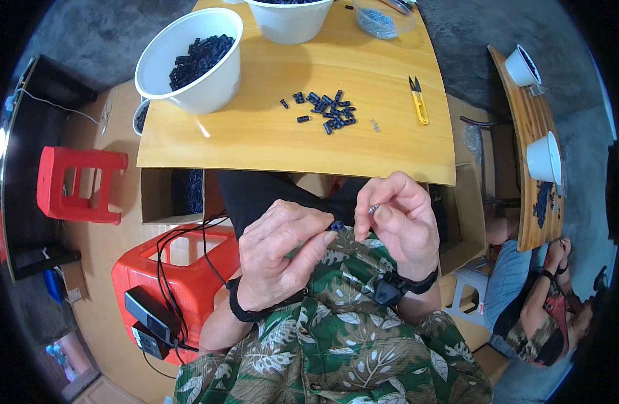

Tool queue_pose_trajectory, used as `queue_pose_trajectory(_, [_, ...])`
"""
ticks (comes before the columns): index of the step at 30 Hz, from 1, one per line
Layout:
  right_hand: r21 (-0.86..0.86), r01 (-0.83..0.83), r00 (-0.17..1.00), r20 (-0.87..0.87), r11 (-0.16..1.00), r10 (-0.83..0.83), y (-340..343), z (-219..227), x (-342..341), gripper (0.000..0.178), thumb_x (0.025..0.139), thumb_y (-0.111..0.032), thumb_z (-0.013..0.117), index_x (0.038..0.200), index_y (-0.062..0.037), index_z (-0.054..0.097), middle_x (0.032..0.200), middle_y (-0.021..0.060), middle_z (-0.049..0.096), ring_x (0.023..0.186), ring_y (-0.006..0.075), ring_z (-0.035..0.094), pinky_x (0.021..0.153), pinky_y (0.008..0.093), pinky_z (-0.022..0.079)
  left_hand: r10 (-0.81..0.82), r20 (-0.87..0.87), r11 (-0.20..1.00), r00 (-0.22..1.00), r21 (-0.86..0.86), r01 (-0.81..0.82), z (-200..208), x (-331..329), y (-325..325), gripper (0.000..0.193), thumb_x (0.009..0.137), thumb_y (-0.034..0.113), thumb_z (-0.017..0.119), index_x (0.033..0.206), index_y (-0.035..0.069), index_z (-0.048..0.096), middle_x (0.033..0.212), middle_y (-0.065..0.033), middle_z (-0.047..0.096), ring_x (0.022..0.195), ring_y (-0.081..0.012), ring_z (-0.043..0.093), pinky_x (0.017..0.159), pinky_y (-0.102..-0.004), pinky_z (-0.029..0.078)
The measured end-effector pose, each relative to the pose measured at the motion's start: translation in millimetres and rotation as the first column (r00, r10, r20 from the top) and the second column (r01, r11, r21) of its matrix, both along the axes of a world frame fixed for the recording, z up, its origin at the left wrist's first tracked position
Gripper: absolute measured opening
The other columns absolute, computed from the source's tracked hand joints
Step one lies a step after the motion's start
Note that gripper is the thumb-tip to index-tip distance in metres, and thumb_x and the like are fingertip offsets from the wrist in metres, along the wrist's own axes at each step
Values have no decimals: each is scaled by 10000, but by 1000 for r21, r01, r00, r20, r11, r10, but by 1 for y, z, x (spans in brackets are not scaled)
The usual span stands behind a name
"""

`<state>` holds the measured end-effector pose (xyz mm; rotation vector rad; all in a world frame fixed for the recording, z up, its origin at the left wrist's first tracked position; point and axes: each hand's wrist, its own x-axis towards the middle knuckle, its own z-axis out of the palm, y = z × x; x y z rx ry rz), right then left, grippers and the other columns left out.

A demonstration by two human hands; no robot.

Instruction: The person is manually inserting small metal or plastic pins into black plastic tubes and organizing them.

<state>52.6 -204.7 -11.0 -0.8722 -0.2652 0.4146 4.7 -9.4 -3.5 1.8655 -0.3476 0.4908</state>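
Over my lap, just short of the table edge, my left hand (282, 249) pinches a small black plastic part (336, 225) between thumb and fingertips. Close beside it on the right, my right hand (403, 222) holds a tiny silvery metal spring (373, 209) in a pinch. The two pieces are apart, with a short gap between them. On the table beyond lies a loose pile of black plastic parts (333, 111). To the right of that pile are a few small silvery springs (375, 126).
A white bucket (148, 74) of black parts stands at the table's left. Yellow-handled thread snips (419, 101) lie on the right, below a clear dish (376, 24). A red stool (131, 262) with cables and black boxes is at my left. Another person sits at far right.
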Motion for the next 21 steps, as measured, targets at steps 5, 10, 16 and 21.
queue_pose_trajectory(5, [-83, 22, 992, 122, 996, -12, 8, -1, -7, 118, 881, 40, 663, 990, -1, 646, 970, 102, 627, 839, 135, 611, 755, 246, 500, -22, 9, 999, 1000, -23, 22, 1, 0, 1, 220, 724, -31, 787, 925, 4, 703, 855, -105, 698, 729, -241, 654, 650, -332, 521])
queue_pose_trajectory(10, [-192, 110, 971, 229, 975, -65, 15, 7, -10, 129, 842, 67, 701, 953, 8, 671, 968, 107, 633, 888, 153, 600, 801, 270, 476, -22, 11, 997, 1000, -67, 23, 1, -1, 1, 213, 727, -42, 786, 918, 8, 708, 846, -101, 698, 725, -239, 654, 650, -330, 519])
queue_pose_trajectory(16, [-268, 146, 961, 268, 952, -72, 15, 10, -11, 124, 830, 63, 718, 933, 11, 675, 970, 118, 638, 888, 157, 601, 790, 271, 472, -20, 12, 999, 1000, -49, 20, 3, 0, 0, 207, 722, -41, 790, 905, 10, 708, 838, -98, 696, 719, -244, 654, 650, -336, 519])
queue_pose_trajectory(21, [-414, 270, 879, 475, 869, -46, 12, 17, -8, 133, 803, 62, 725, 911, 3, 675, 914, 112, 656, 832, 175, 626, 751, 271, 485, 11, 49, 1000, 999, 10, -11, 2, -1, 0, 215, 716, -46, 787, 908, 4, 703, 839, -104, 685, 712, -253, 649, 648, -347, 518])
